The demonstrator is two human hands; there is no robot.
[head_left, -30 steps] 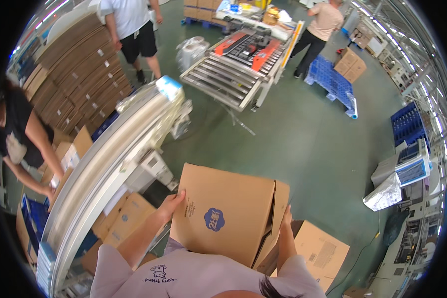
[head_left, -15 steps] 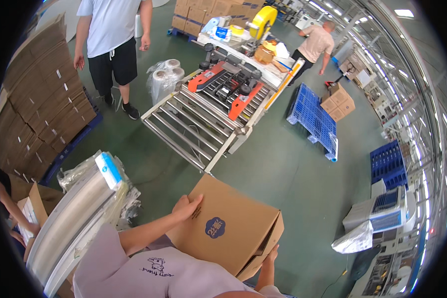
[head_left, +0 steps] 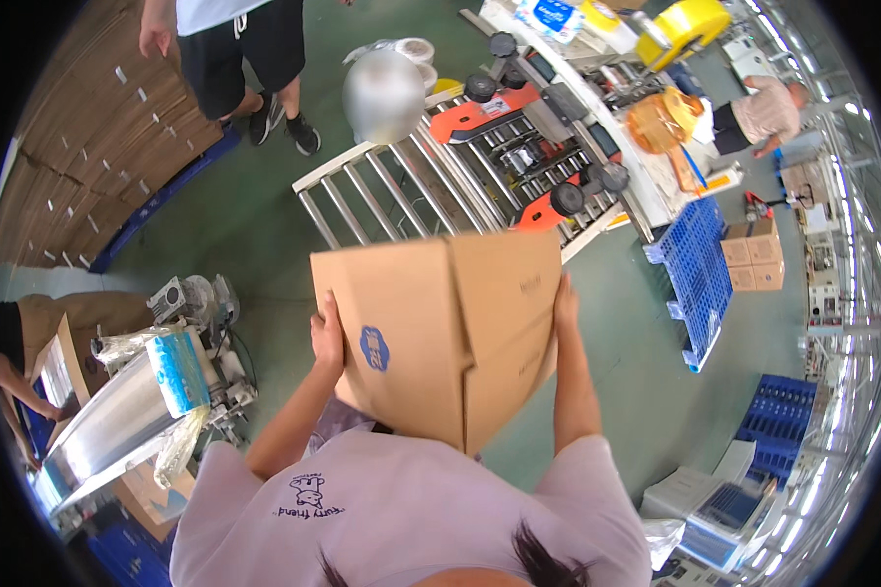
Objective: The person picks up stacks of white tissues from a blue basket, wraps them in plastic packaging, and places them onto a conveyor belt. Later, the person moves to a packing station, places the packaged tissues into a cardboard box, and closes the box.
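Note:
A large brown cardboard box (head_left: 411, 342) with a dark blue emblem is held up in front of my chest, between both hands. Its top flaps are folded over, meeting along a seam that faces me. My left hand (head_left: 328, 338) presses on the box's left side, thumb up. On the opposite side my right hand (head_left: 565, 305) grips the edge, its fingers partly hidden by the cardboard. Just beyond the box lies a roller conveyor (head_left: 372, 201), leading into a taping machine with orange-red side guides (head_left: 485, 115).
Stacks of flattened cartons (head_left: 88, 147) stand at the left, near a person in black shorts (head_left: 240, 64). A steel chute (head_left: 117, 401) is at lower left, by another person's arm (head_left: 24, 391). Blue pallets (head_left: 700, 274) and boxes (head_left: 754, 254) lie right; a person (head_left: 764, 117) is farther off.
The box has been raised and turned, so its flap seam now faces me. My right hand has come up along its right side, and the conveyor appears closer.

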